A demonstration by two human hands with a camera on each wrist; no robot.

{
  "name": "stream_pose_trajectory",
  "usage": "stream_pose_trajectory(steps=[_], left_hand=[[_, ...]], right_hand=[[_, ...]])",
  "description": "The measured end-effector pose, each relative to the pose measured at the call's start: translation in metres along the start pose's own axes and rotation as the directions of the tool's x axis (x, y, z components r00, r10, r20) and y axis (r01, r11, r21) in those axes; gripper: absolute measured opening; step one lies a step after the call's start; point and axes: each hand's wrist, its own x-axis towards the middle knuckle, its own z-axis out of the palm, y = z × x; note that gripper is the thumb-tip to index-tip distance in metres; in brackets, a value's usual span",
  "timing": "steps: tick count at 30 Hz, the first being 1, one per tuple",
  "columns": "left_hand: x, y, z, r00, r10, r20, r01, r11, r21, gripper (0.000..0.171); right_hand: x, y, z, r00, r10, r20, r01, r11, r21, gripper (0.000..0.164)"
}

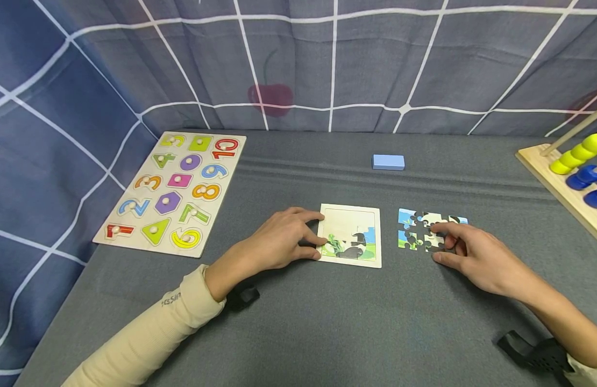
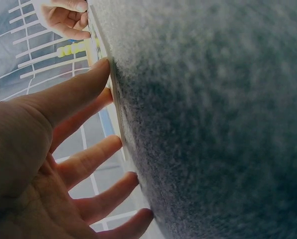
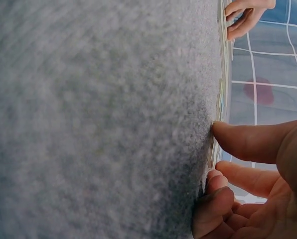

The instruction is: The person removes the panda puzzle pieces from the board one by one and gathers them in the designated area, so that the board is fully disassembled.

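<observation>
A square puzzle board (image 1: 349, 220) with a pale frame lies flat in the head view, its lower part filled with panda picture pieces (image 1: 359, 244). At its left edge my left hand (image 1: 288, 236) rests with spread fingers, and the left wrist view shows the fingertips (image 2: 114, 143) along the board's edge. Right of the board, several loose jigsaw pieces (image 1: 407, 220) lie close together. Over their right side reaches my right hand (image 1: 477, 258), index fingertip on the pieces and thumb apart at their lower edge. Its other fingers curl underneath and partly hide the pieces.
A wooden number and shape board (image 1: 170, 174) lies at the left. Behind the puzzle sits a blue block (image 1: 388, 162). At the right edge stands a wooden bead frame (image 1: 564, 177) with yellow and blue beads. A checked cloth (image 1: 298, 59) hangs behind the grey table surface (image 1: 318, 333).
</observation>
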Motion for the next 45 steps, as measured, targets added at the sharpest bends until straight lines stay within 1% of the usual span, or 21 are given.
stream_pose_trajectory(steps=[6,11,13,17,20,26,33,36,40,45], left_hand=[[0.000,0.000,0.000,1.000,-0.009,0.005,0.009,1.000,-0.004,0.031],[0.000,0.000,0.000,1.000,-0.011,0.006,0.011,1.000,-0.003,0.031],[0.000,0.000,0.001,1.000,-0.012,0.006,0.012,1.000,-0.004,0.031],[0.000,0.000,0.001,1.000,-0.013,0.007,0.013,1.000,-0.007,0.031],[0.000,0.000,0.000,1.000,-0.015,0.007,0.015,1.000,-0.010,0.031],[0.000,-0.001,0.001,1.000,-0.014,0.005,0.014,1.000,-0.007,0.031],[0.001,0.000,0.001,1.000,0.001,0.002,-0.001,1.000,-0.003,0.031],[0.001,0.000,0.001,1.000,0.003,0.003,-0.003,1.000,-0.001,0.031],[0.001,-0.001,0.001,1.000,0.004,0.002,-0.004,1.000,0.000,0.031],[0.000,-0.001,0.001,1.000,0.000,0.003,0.000,1.000,-0.005,0.031]], right_hand=[[0.000,-0.001,-0.001,1.000,0.014,0.008,-0.014,0.999,0.029,0.039],[0.002,-0.006,-0.001,1.000,0.029,-0.002,-0.029,0.997,0.066,0.036],[0.004,-0.010,-0.001,1.000,0.024,-0.007,-0.023,0.996,0.084,0.036],[0.010,-0.021,0.003,0.999,-0.029,-0.029,0.033,0.991,0.128,0.035],[0.016,-0.032,0.007,0.998,-0.046,-0.037,0.051,0.989,0.141,0.033],[0.028,-0.058,0.014,0.999,-0.027,0.023,0.023,0.987,0.161,0.032],[0.042,-0.074,0.026,0.995,-0.062,0.081,0.045,0.979,0.197,0.036],[0.048,-0.077,0.032,0.991,-0.051,0.120,0.029,0.983,0.180,0.039],[0.055,-0.082,0.037,0.984,-0.051,0.171,0.030,0.992,0.126,0.042],[0.059,-0.087,0.038,0.980,-0.051,0.191,0.039,0.997,0.065,0.042]])
